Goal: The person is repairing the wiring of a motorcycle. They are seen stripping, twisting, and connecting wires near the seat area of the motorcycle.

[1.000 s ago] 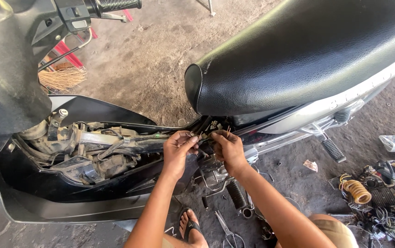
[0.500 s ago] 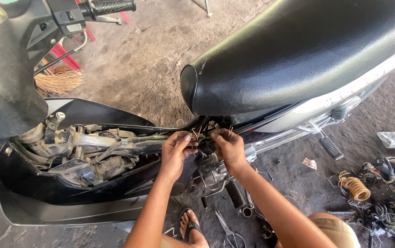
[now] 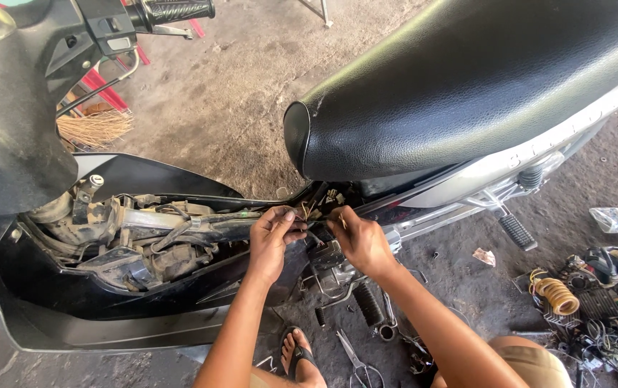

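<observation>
I am crouched beside a motorbike with its side panels off, its dirty frame and engine parts exposed. My left hand and my right hand are close together under the front of the black seat. Both pinch thin yellowish wires that come out of the bike's body there. The wire ends are small and partly hidden by my fingers.
The handlebar grip is at top left. A broom lies on the concrete floor behind the bike. Scissors lie near my sandalled foot. A footpeg sticks out at right. A yellow spring and scattered parts lie at lower right.
My hands stay on the wires under the seat with only small finger movements. The view has drifted slightly.
</observation>
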